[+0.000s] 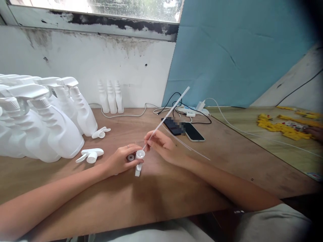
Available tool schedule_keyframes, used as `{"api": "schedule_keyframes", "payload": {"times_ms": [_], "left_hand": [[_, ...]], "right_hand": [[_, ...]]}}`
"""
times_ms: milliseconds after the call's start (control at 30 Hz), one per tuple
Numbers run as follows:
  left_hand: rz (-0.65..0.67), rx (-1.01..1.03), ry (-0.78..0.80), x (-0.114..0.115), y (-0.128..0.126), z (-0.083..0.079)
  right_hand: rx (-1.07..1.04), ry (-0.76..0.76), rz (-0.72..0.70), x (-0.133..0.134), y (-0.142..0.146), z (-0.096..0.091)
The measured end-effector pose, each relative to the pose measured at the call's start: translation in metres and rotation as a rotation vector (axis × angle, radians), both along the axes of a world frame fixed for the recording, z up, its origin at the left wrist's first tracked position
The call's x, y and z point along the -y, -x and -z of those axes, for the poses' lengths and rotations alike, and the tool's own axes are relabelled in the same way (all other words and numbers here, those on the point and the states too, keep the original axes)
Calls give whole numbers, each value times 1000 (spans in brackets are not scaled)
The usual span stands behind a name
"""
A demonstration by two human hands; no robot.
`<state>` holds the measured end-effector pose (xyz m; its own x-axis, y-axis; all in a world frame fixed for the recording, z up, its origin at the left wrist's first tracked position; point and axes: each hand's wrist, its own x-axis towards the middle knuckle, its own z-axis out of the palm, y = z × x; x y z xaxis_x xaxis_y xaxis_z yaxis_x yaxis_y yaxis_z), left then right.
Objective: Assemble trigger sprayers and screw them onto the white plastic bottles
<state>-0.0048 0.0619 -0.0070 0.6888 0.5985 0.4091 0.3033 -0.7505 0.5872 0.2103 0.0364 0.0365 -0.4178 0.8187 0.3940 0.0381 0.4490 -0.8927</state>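
Observation:
My left hand (122,160) is closed round a white spray trigger head (139,161), held over the wooden table (156,188) with its cap opening upward. My right hand (161,145) pinches the lower end of a long clear plastic tube (168,114); the tube slants up to the right and its tip is at the cap opening. A small washer-like ring (130,157) lies by my left fingers. Another thin tube (191,148) lies on the table behind my right wrist.
Assembled white spray bottles (50,124) crowd the left side, with two loose trigger heads (91,155) (101,133) beside them. Three small bottles (111,95) stand at the wall. Two phones (185,129), a charger and cables lie behind. Yellow pieces (285,127) cover the neighbouring table.

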Motion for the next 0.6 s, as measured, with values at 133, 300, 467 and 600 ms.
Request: {"api": "schedule_keyframes", "payload": {"times_ms": [133,300,467,600], "left_hand": [[24,22,0,-1,0,2],[-2,29,5,-1,0,2],[7,44,14,-1,-2,1],[9,94,44,-2,-3,1]], "right_hand": [[66,-14,-26,1,1,6],[273,-170,60,2,2,5],[353,-353,109,-4,5,10],[330,-364,101,-9,9,14]]}}
